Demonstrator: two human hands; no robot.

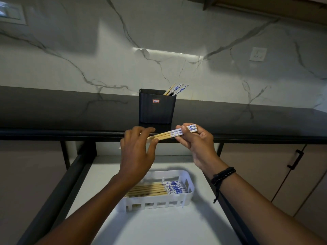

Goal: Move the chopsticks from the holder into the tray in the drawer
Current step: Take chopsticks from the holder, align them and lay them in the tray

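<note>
above the open drawer [85,183] my left hand [137,154] pinches the plain tips of a chopstick bundle [169,135]; my right hand [198,145] grips its patterned ends. more lie in the white tray [187,193] below, others stand in the black holder [157,107] behind.

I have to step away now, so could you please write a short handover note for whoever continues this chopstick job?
Right hand: grips the blue-patterned ends of a small bundle of bamboo chopsticks.
Left hand: steadies the bundle's plain tips above the open drawer.
Done: a row of chopsticks lies in the white slotted plastic tray.
Left: lay this bundle in the tray, then move the few chopsticks standing in the black square holder on the dark counter.
</note>
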